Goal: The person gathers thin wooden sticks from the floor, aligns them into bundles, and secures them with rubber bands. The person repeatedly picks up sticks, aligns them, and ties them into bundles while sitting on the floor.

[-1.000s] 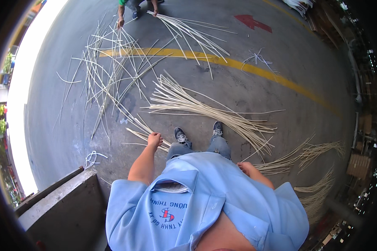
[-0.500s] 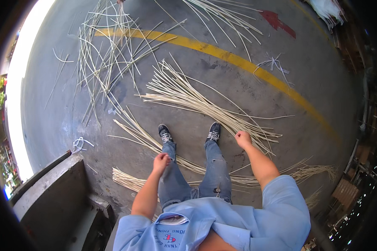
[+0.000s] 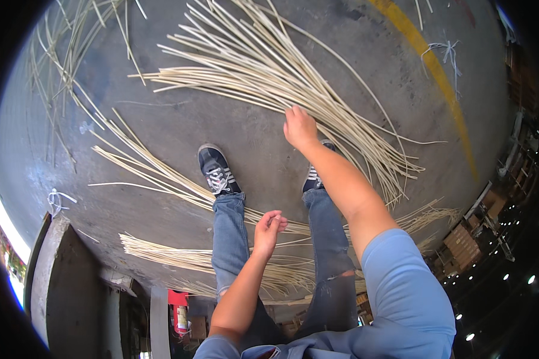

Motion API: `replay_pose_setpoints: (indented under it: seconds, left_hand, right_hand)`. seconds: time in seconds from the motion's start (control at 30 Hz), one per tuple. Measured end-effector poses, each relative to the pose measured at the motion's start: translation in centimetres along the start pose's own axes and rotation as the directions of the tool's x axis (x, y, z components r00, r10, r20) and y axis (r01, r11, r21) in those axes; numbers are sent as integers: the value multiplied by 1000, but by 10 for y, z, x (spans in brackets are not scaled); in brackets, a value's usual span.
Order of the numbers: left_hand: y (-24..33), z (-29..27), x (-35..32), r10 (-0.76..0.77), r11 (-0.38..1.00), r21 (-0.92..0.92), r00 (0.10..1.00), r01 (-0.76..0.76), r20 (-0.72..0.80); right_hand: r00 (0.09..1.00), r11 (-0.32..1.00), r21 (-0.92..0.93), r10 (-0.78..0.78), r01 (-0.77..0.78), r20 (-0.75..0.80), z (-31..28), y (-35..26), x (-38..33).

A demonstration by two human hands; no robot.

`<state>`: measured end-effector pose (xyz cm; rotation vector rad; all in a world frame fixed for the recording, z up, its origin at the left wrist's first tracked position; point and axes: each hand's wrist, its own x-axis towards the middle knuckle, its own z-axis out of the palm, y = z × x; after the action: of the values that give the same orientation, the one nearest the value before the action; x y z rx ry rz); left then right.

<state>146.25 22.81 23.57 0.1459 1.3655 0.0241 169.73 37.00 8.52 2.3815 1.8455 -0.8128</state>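
A fanned bundle of long, pale canes, rattan-like (image 3: 245, 69), lies on the floor ahead of my feet. My right hand (image 3: 299, 127) reaches out over its near edge, fingers bent and drawn together. Its fingertips overlap the outermost canes, and what they hold, if anything, is hidden. My left hand (image 3: 268, 230) hangs in front of my legs with nothing in it, fingers loosely bent and a little apart. Beneath it, farther down, a thinner row of canes (image 3: 161, 173) runs across the floor and passes by my legs.
More canes (image 3: 167, 250) lie close to my legs, and a loose tangle of canes (image 3: 72, 54) spreads at the far left. White ties (image 3: 58, 200) lie on the floor, left. A concrete block (image 3: 66, 275) stands lower left. Cartons (image 3: 461, 242) are stacked at right.
I have bent forward, so the floor and canes appear closer. My right hand has moved left and forward to the bundle's edge. My left hand has shifted right, in between my legs.
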Motion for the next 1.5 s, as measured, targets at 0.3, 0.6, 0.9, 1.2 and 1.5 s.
replay_pose_setpoints:
  seconds: [0.3, 0.6, 0.9, 1.2, 1.5]
  left_hand:
    - [-2, 37, 8, -46, 957, -276, 986, 90, 161]
    - [5, 21, 20, -72, 951, -298, 997, 79, 33]
    - [4, 32, 21, -66, 949, -303, 996, 82, 61]
    - [-6, 36, 24, -83, 967, -236, 996, 91, 43]
    - [2, 23, 61, -105, 975, -199, 994, 95, -43]
  right_hand:
    - [975, 988, -108, -131, 113, -179, 86, 16, 24]
    - [989, 985, -170, -63, 39, -137, 87, 21, 13]
    - [986, 990, -108, -101, 87, -133, 87, 22, 10]
    - [985, 993, -121, -8, -13, -174, 97, 15, 9]
    - [997, 960, -270, -71, 71, 9, 85, 24, 26]
